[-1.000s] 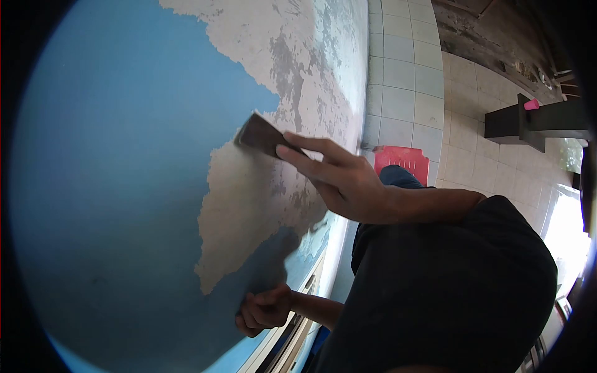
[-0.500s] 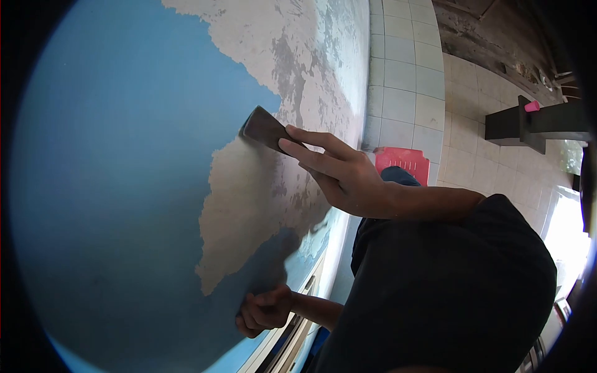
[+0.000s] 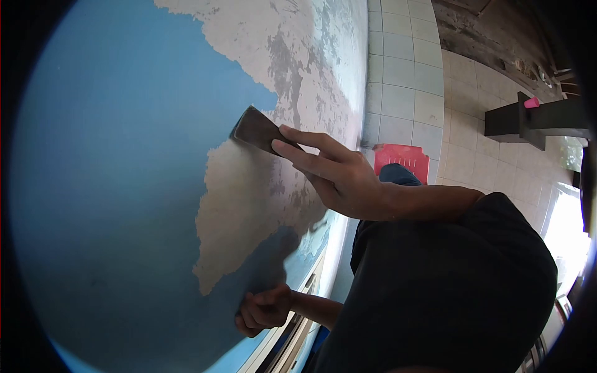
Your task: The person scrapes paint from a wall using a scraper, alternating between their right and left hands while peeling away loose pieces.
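The view lies on its side. My right hand (image 3: pixel 351 177) grips a flat dark scraper (image 3: pixel 258 129) between thumb and fingers. The scraper's broad edge rests on the wall, where blue paint (image 3: pixel 143 112) meets a bare pale patch (image 3: pixel 233 199). Lower in the picture, my left hand (image 3: pixel 264 309) is curled into a fist close to the blue surface, beside a window-like frame; whatever its fingers may enclose is hidden. Grey, mottled plaster (image 3: pixel 292 81) shows above and beyond the scraper.
A red plastic stool (image 3: pixel 403 158) stands on the tiled floor (image 3: pixel 463 133), near the tiled lower wall (image 3: pixel 398 71). Farther off is a dark bench-like object (image 3: pixel 519 121) with a pink cup (image 3: pixel 532 102) on it. A slatted frame (image 3: pixel 292 342) runs along the bottom.
My right hand and the scraper have shifted slightly toward the left of the picture, onto the edge of the blue paint. My left hand has stayed in place.
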Tool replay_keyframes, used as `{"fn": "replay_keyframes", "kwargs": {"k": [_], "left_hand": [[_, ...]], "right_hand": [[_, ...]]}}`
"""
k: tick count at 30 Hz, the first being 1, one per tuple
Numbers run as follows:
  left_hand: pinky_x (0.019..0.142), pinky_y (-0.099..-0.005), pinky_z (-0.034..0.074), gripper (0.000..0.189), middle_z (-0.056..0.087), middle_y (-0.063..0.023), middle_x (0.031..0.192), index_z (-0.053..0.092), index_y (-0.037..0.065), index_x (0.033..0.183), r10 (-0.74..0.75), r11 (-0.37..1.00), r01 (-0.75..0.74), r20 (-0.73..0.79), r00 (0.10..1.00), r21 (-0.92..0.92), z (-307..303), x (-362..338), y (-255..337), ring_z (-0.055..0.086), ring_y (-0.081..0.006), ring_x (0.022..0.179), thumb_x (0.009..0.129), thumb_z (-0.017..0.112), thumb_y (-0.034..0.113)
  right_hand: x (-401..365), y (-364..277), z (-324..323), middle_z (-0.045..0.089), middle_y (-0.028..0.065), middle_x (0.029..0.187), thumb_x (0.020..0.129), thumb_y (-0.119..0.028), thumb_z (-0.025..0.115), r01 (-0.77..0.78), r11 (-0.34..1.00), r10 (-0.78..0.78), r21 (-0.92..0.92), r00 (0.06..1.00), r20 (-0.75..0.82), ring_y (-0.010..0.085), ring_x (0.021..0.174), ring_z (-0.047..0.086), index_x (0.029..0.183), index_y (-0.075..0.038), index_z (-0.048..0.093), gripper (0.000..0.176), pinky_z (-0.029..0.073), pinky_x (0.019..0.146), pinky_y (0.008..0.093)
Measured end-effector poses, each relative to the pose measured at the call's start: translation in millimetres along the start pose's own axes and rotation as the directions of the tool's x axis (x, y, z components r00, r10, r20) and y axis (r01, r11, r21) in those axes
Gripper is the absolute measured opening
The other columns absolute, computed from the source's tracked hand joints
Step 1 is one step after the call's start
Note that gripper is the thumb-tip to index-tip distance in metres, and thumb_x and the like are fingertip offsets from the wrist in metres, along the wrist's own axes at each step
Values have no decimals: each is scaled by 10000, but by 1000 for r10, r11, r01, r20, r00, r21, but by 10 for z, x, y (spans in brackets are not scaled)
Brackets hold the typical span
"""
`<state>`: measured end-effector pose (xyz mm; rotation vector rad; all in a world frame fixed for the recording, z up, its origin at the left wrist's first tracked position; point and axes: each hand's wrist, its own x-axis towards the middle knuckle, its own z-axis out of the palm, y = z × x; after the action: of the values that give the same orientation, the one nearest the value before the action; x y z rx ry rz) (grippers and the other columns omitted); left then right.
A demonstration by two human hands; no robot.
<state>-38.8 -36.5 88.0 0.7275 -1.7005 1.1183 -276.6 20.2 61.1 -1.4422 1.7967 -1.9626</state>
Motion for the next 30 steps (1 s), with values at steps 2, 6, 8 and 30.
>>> {"fn": "replay_keyframes", "kwargs": {"k": [2,6,8,30], "left_hand": [[820,-381,389,160,563,-46,736,552,38,796,9,1000,-9,2,1000,8,10,-7,-4,493,-216,809,883,485,155],[821,-381,391,166,565,-46,737,558,40,795,1,1000,-1,-6,1000,2,21,0,2,496,-214,808,885,488,161],[821,-383,391,168,565,-45,738,562,40,798,12,1000,-12,-4,1000,-3,9,-13,-12,498,-212,811,886,488,162],[826,-384,392,175,570,-47,748,565,36,806,-2,1000,2,-21,1000,-8,26,-2,15,499,-230,833,891,488,167]], "right_hand": [[-108,-48,9,446,156,1351,802,133,539,5,999,-6,32,999,44,153,763,636,1299,-104,512,551,528,569,222],[-85,-45,-39,443,164,1345,794,137,532,33,999,-33,-6,996,84,269,1004,624,1295,-79,505,546,574,667,248],[-88,-44,0,444,165,1341,796,136,530,32,999,-33,14,997,63,288,1042,612,1294,-74,503,542,581,703,258],[-132,-69,-29,451,151,1338,811,113,556,70,998,-69,-9,994,79,266,1019,626,1284,-96,519,519,573,760,278]]}}
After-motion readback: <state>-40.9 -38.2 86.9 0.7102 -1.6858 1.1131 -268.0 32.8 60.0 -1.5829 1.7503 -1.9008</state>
